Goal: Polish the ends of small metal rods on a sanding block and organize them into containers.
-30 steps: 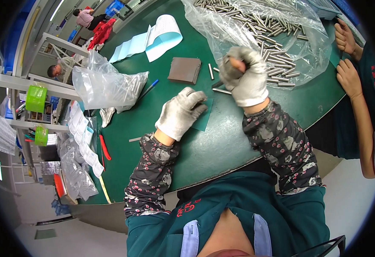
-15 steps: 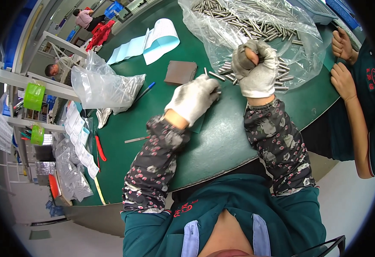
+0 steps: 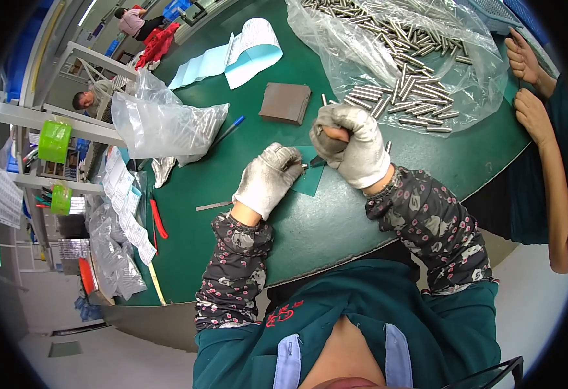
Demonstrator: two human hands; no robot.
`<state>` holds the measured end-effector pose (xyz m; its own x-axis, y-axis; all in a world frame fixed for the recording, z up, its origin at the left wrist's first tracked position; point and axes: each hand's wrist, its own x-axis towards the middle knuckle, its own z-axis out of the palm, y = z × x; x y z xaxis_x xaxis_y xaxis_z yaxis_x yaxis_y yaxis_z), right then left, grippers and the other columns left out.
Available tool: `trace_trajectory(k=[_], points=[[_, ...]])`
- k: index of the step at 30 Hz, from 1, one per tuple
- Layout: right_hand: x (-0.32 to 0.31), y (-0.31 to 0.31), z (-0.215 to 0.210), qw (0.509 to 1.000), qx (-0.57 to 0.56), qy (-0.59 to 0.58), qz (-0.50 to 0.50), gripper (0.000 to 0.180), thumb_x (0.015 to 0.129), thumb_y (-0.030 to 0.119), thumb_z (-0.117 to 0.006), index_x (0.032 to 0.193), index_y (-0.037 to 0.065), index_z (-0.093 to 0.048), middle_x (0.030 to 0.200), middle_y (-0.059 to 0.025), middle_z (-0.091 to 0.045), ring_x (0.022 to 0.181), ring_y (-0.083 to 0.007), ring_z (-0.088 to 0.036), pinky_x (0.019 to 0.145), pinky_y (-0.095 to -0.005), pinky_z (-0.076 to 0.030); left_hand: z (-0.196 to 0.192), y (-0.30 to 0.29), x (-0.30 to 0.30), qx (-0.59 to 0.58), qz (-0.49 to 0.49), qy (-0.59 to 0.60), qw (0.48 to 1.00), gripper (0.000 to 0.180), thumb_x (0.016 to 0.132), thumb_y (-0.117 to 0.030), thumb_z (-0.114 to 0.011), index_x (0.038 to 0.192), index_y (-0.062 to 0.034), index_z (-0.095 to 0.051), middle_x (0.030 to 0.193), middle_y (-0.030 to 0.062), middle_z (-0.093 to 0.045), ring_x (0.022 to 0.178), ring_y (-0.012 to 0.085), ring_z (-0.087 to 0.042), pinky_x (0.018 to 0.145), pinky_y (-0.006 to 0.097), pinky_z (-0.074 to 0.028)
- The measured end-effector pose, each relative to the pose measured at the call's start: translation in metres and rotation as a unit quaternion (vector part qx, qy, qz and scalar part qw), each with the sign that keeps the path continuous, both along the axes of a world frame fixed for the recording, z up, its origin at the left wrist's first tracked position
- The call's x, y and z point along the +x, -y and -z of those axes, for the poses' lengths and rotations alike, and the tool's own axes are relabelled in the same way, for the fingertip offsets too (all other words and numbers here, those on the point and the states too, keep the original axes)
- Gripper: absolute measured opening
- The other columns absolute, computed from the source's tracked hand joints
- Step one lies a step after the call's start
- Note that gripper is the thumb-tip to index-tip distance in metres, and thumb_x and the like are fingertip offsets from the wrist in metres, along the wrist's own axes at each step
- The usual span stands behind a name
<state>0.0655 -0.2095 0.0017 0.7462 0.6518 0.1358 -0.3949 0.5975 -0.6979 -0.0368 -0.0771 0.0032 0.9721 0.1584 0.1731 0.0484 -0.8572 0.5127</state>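
My left hand [image 3: 270,178], in a white glove, is closed around a short metal pin [image 3: 305,166] whose end sticks out past the fingertips. Close by on the right, my gloved right hand [image 3: 350,144] grips a dark tool with a pointed tip [image 3: 316,161], most of it hidden in the fist. The tip is at or very near the pin's end; contact cannot be made out. Below both lies a small green sheet [image 3: 307,184]. Beyond it sits a brown block [image 3: 285,103]. Many metal pins [image 3: 420,97] lie on a clear plastic bag [image 3: 469,97] at the far right.
To the left are a filled plastic bag [image 3: 161,126], a blue-capped pen [image 3: 231,129], a thin metal strip [image 3: 213,206] and red-handled pliers [image 3: 158,219]. Papers [image 3: 253,52] lie at the back. At the right edge, another person's hands [image 3: 532,117] are over the table.
My right hand has come left and down from the pins, bringing the dark tool to the pin. My left hand has shifted slightly left and down, uncovering more of the green sheet.
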Motion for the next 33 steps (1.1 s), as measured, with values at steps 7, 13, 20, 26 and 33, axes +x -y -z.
trace_trajectory(k=[7,13,20,26,33], points=[[-0.003,0.004,-0.003,0.999,0.007,0.016,-0.051,0.033,0.081,0.028,-0.045,0.057,0.009,-0.033,0.049,0.0018,-0.025,0.042,-0.0084,-0.024,0.042,-0.0217,-0.021,0.0,0.0,0.001,0.017,0.003,0.003,1.0,0.016,0.07,-0.013,-0.064,0.085,-0.0098,-0.059,0.079,0.0067,-0.057,0.073,0.0268,-0.058,0.062,0.034,-0.048],[-0.005,0.002,-0.003,0.998,0.0,0.015,-0.06,0.032,0.08,0.028,-0.045,0.057,0.009,-0.034,0.05,0.0019,-0.026,0.042,-0.0085,-0.025,0.041,-0.0218,-0.021,-0.003,-0.001,0.001,0.015,-0.004,-0.005,1.0,0.016,0.07,-0.014,-0.064,0.085,-0.0099,-0.059,0.08,0.0071,-0.057,0.072,0.0272,-0.058,0.061,0.034,-0.048],[0.0,0.0,0.013,0.993,0.001,0.114,-0.001,0.036,0.085,0.032,-0.042,0.08,0.0,-0.058,0.06,-0.0021,-0.051,0.045,-0.0066,-0.041,0.04,-0.0202,-0.034,-0.003,-0.001,0.002,0.01,0.001,-0.006,1.0,0.015,0.071,-0.014,-0.064,0.085,-0.0095,-0.06,0.08,0.0077,-0.057,0.072,0.0276,-0.059,0.061,0.034,-0.048],[-0.006,0.0,0.001,0.998,-0.007,0.057,0.009,0.03,0.08,0.028,-0.046,0.061,0.006,-0.039,0.051,0.0007,-0.03,0.041,-0.009,-0.028,0.041,-0.0219,-0.025,-0.002,-0.001,0.003,0.003,0.005,-0.008,1.0,0.015,0.071,-0.013,-0.063,0.085,-0.0089,-0.06,0.081,0.0081,-0.058,0.072,0.0278,-0.059,0.061,0.034,-0.048],[-0.008,-0.001,-0.003,0.997,-0.034,0.049,-0.042,0.032,0.082,0.03,-0.048,0.079,0.0,-0.058,0.059,0.0006,-0.046,0.05,-0.005,-0.039,0.045,-0.0198,-0.032,-0.001,-0.004,0.006,0.005,0.008,-0.027,1.0,0.015,0.071,-0.016,-0.063,0.085,-0.009,-0.06,0.082,0.0083,-0.058,0.074,0.028,-0.058,0.063,0.035,-0.048]])
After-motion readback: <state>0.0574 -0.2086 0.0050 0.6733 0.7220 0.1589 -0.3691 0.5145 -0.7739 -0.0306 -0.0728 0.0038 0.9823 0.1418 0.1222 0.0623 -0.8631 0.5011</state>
